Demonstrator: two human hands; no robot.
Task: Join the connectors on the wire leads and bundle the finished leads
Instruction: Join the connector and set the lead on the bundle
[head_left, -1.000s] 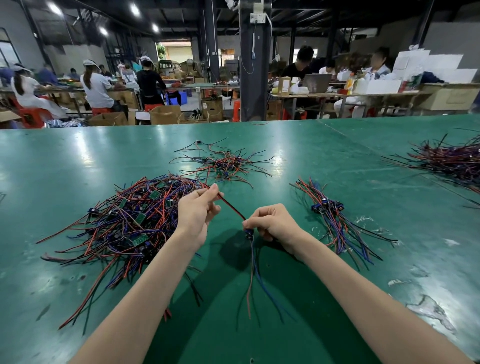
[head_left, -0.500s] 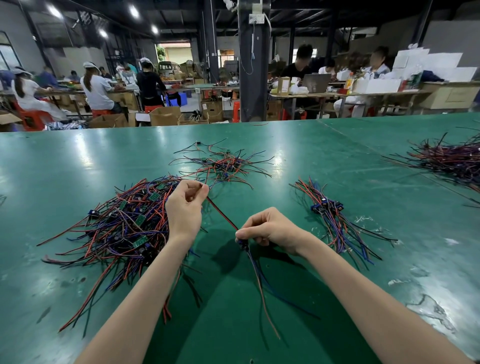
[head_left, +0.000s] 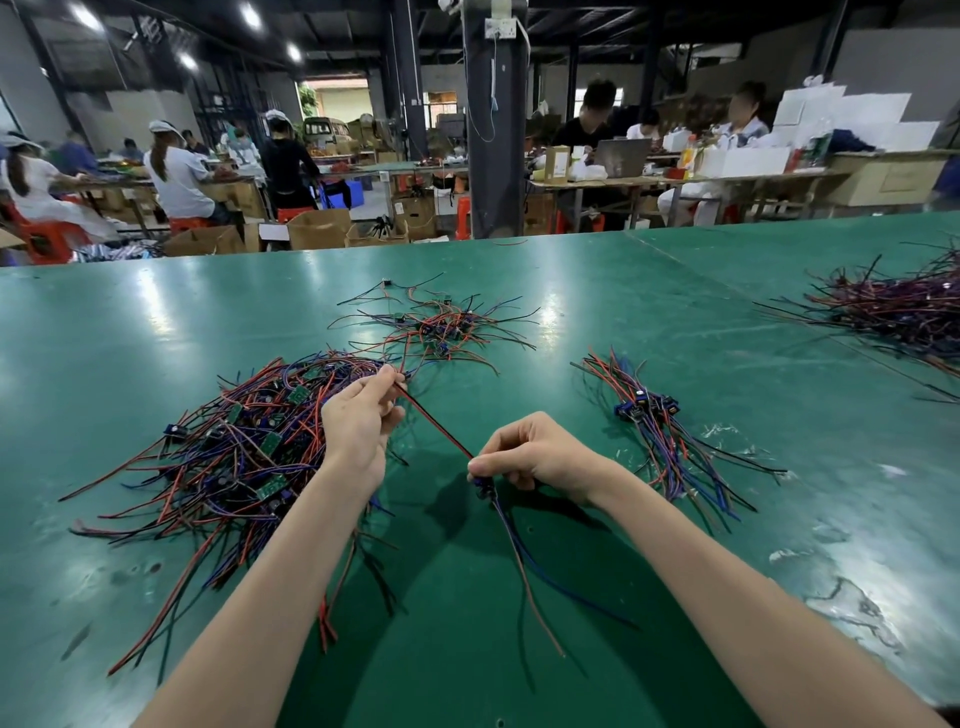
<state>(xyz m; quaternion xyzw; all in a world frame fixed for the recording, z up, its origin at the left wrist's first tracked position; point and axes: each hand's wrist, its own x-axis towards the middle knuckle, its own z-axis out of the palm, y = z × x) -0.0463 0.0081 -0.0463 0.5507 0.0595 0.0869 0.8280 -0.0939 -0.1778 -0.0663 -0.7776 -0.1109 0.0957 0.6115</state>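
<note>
Across a wide green table (head_left: 597, 291), glossy and streaked with reflections of the ceiling lights, several heaps of wire leads are spread. The largest pile (head_left: 244, 447), red, blue and black leads mixed with small green boards, lies at the left, beneath and beside the left hand (head_left: 358, 423). A looser tangle (head_left: 436, 325) sits farther back near the middle, a tidier bundle with blue connectors (head_left: 654, 415) lies to the right of the right hand (head_left: 535, 454), and another heap (head_left: 904, 306) is seen at the far right edge. White scuffs and scraps mark the table's near right area.

A red-and-black lead (head_left: 434, 423) is stretched taut between the two hands: its upper end is pinched in the closed fingers of the left hand, its lower end gripped by the closed right hand, just above the table. From under the right hand a small dark connector (head_left: 484, 488) and loose blue and red wires (head_left: 524, 561) hang down toward the near edge.

Beyond the table a dim workshop is seen: a dark pillar (head_left: 496, 130), seated workers (head_left: 176, 171) at benches, cardboard boxes (head_left: 317, 228) on the floor, and white boxes (head_left: 852, 119) stacked at the right.
</note>
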